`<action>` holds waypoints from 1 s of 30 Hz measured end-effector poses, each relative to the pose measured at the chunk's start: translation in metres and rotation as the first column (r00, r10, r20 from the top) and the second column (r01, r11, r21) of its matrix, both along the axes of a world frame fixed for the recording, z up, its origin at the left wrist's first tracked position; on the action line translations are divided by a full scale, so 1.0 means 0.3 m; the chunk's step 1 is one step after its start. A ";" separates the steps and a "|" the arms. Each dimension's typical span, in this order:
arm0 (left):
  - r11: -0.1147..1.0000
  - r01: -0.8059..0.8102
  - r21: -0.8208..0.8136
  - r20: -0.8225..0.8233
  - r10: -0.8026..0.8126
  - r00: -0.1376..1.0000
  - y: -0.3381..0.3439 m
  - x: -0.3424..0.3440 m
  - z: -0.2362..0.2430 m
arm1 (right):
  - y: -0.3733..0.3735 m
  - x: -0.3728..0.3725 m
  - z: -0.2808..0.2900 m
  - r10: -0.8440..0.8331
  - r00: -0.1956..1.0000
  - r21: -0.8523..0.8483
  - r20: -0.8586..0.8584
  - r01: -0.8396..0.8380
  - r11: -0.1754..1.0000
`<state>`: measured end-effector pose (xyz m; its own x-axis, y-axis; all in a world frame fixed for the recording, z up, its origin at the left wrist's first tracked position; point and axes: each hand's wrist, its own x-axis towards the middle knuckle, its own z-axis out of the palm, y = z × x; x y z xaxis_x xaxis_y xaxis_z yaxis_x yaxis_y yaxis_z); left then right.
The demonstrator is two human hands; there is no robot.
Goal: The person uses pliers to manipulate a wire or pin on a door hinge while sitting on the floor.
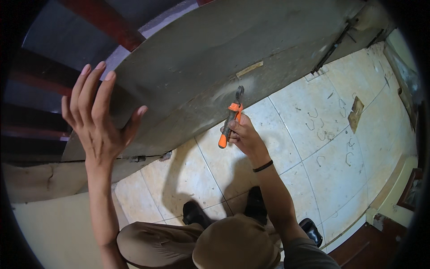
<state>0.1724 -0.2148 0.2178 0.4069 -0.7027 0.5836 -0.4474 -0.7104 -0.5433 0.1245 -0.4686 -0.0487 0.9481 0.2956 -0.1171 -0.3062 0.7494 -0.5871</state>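
My left hand (99, 114) is raised at the left with its fingers spread, holding nothing. It lies in front of a grey metal panel (179, 58) and dark red bars (101, 20); whether it touches either I cannot tell. In the middle, my right hand (246, 136) grips cutting pliers (234, 107) by their orange and black handles. The pliers' dark jaws point up toward the lower part of the panel, near a short tan strip (249, 69) stuck on it. A black band (263, 166) circles my right wrist.
Several bent wire pieces (312, 113) are scattered over the cream floor tiles (286, 193) at the right, beside a brown scrap (356, 114). A dark bolt rod (330, 48) is fixed to the panel's far end. Dark shoes (195, 212) stand below my knees. A brown wooden piece (371, 249) lies lower right.
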 end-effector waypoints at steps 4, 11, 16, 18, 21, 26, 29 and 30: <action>1.000 0.016 0.003 0.040 -0.016 0.999 0.017 0.016 -0.019 | 0.025 0.035 -0.031 -0.007 1.000 0.086 0.010 0.006 0.996; 0.997 0.063 0.042 0.039 -0.065 0.997 0.038 0.031 -0.018 | 0.067 0.106 -0.053 -0.086 0.992 0.123 0.089 0.074 0.990; 0.998 0.029 0.061 0.033 -0.031 0.999 0.049 0.029 -0.017 | 0.092 0.122 -0.039 -0.135 0.989 0.045 0.059 0.133 0.990; 0.997 0.040 0.065 0.051 -0.043 0.998 0.047 0.034 -0.022 | 0.095 0.127 -0.027 -0.156 0.986 0.028 0.056 0.154 0.988; 0.997 0.030 0.064 0.052 -0.034 0.998 0.038 0.031 -0.022 | 0.091 0.133 -0.002 -0.182 0.983 0.012 0.041 0.181 0.983; 0.997 0.028 0.067 0.061 -0.032 0.998 0.047 0.031 -0.025 | 0.094 0.106 -0.036 -0.166 0.986 0.082 0.029 0.163 0.983; 0.998 0.027 0.056 0.058 -0.030 0.998 0.041 0.029 -0.027 | 0.072 0.122 0.007 -0.186 0.983 0.050 0.010 0.185 0.981; 0.998 0.028 0.052 0.056 -0.031 0.998 0.039 0.026 -0.026 | 0.071 0.134 0.022 -0.194 0.981 0.039 -0.010 0.194 0.980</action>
<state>0.1802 -0.2031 0.2101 0.3531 -0.7435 0.5680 -0.4349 -0.6679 -0.6039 0.1646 -0.4472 -0.0421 0.9872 0.1106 -0.1145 -0.1559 0.8175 -0.5545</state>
